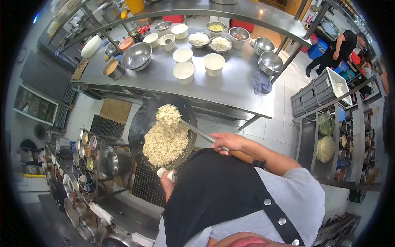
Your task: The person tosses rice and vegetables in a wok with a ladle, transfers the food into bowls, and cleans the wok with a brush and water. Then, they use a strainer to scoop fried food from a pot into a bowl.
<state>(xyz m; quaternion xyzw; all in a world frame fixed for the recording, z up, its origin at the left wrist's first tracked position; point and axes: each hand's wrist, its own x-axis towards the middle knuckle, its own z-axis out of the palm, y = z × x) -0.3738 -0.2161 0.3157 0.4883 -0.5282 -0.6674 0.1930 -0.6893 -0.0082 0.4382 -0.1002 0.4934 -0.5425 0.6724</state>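
Observation:
A black wok [142, 123] full of pale fried rice [164, 144] is held out in front of me above the floor. My left hand [168, 181] grips the wok's handle, wrapped in a white cloth [163, 173], at the near rim. My right hand [228, 142] is closed on the wooden handle of a long metal ladle [196, 131]. The ladle's bowl holds a heap of rice [168, 114] above the wok's far side.
A steel table [230, 88] ahead carries white tubs [184, 72], steel bowls [137, 55] and dishes of ingredients. A seasoning rack [84, 152] and a pot [109, 161] sit at left. Grey crates [312, 94] and shelves with vegetables stand right. Another person [337, 49] bends at the far right.

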